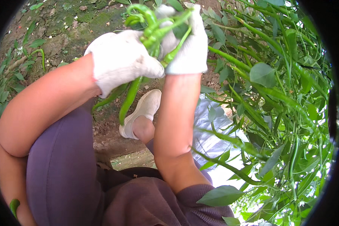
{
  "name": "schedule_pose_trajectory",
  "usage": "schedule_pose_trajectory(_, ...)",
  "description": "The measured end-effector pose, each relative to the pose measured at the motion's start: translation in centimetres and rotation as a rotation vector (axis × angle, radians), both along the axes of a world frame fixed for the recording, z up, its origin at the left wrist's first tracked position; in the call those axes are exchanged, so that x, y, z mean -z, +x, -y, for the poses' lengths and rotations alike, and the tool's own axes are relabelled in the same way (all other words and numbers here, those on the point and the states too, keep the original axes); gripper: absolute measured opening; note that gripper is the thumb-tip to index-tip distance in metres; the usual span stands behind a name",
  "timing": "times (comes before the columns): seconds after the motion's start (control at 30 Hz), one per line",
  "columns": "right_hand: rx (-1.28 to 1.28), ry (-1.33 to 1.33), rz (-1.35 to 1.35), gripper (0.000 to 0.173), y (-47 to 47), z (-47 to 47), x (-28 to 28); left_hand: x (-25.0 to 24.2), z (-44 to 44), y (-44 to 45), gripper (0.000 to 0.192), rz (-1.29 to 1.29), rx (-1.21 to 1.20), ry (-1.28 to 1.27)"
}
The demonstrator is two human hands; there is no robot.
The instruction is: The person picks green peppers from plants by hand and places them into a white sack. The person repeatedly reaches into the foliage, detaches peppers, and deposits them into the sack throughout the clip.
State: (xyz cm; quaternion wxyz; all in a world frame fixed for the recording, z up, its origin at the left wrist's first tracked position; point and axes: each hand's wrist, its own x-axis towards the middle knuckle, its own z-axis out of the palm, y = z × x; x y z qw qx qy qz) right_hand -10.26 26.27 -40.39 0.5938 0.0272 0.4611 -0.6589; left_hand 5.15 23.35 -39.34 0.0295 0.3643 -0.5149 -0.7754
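My left hand (124,56), in a white knit glove, is closed around a bunch of long green chili peppers (151,39). Curled ends stick out above the fist, and two peppers (131,99) hang below it. Close beside it on the right is my right hand (186,48), gloved in white too and blurred. Its thumb and fingers are around the upper peppers of the bunch, with a leaf showing in the gap. Whether it grips any of them is hard to tell.
Dense pepper plants (265,93) with long hanging peppers fill the right side. Silvery plastic sheeting (212,130) lies below them. Cracked, mossy soil (65,25) stretches ahead, with leafy stems (5,73) at the left. My light shoe (144,110) rests on the ground between my forearms.
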Motion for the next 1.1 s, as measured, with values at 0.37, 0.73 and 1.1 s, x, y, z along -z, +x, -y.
schedule_pose_trajectory(0.37,0.618,0.724,-0.981,0.034,-15.7,-14.4,10.2,-4.4,3.5,3.7,0.024,-0.370,-0.763,0.646)
schedule_pose_trajectory(0.73,0.648,0.496,-1.037,0.010,-12.1,-10.7,3.7,-0.7,3.3,4.9,0.039,-0.443,-0.631,0.636)
schedule_pose_trajectory(1.1,0.423,0.749,-0.844,0.026,-14.5,-13.4,2.6,0.4,2.9,5.3,0.035,-0.277,-0.719,0.756)
